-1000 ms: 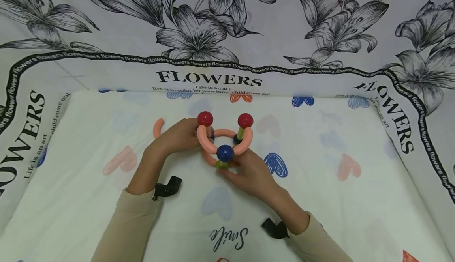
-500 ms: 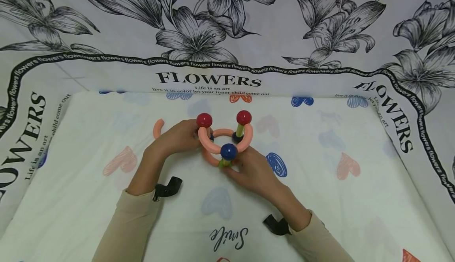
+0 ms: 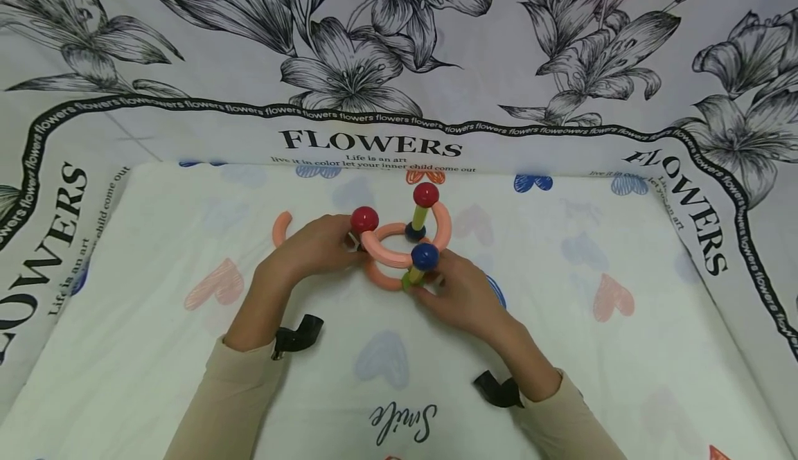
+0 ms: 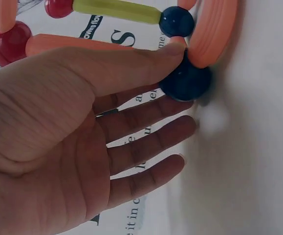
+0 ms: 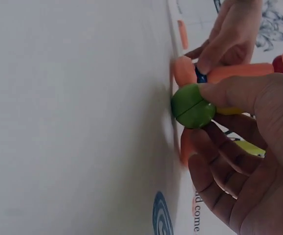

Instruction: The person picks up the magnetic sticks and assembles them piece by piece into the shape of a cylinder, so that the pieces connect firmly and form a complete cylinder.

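Observation:
A toy frame of balls and sticks stands on the cloth in the head view. Its lower ring of curved orange sticks (image 3: 383,280) carries upright sticks, one of them yellow-green (image 3: 420,218). Above are two red balls (image 3: 364,219), a blue ball (image 3: 424,256) and curved orange sticks (image 3: 389,257). My left hand (image 3: 318,246) pinches a dark blue ball (image 4: 185,83) low on the frame, thumb on top, the other fingers extended. On the near right side, my right hand (image 3: 464,292) pinches a green ball (image 5: 192,106) of the lower ring between thumb and fingers.
A loose curved orange stick (image 3: 282,228) lies beyond the left wrist. The white cloth (image 3: 536,349) with printed hearts covers the surface, and a flower-print cloth (image 3: 249,131) borders it. Black wrist mounts (image 3: 299,333) stick out from both sleeves.
The frame has turned counterclockwise as seen from above. Its front blue ball has swung right, and the right-hand red ball has moved back. My right hand has shifted slightly right with the green ball.

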A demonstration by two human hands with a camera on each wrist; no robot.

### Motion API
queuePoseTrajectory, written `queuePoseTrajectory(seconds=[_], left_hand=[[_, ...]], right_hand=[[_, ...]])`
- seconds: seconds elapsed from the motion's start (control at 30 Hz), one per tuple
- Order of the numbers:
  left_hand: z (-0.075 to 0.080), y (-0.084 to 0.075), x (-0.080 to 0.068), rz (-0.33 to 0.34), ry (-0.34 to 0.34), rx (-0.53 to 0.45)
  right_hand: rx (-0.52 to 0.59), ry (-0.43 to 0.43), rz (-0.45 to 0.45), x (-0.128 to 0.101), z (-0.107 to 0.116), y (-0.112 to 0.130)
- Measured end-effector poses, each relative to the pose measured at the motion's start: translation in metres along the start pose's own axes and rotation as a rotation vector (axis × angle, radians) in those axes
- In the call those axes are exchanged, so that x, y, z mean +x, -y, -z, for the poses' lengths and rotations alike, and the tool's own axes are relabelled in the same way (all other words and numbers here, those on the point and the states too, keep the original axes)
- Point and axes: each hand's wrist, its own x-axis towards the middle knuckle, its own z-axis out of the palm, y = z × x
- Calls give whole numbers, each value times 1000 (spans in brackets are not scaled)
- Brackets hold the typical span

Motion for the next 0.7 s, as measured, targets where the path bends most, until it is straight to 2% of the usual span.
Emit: queuePoseTrajectory(seconds=[0.23, 0.43, 0.7], left_hand=[[-1, -2, -2, -30, 11, -25], [-2, -5, -4, -38, 20, -49], [-4, -9, -4, -99, 45, -59]], right_hand=[[19, -23, -13, 1, 6, -8], [19, -34, -66, 0, 9, -12], [31, -57, -76, 2, 12, -17]])
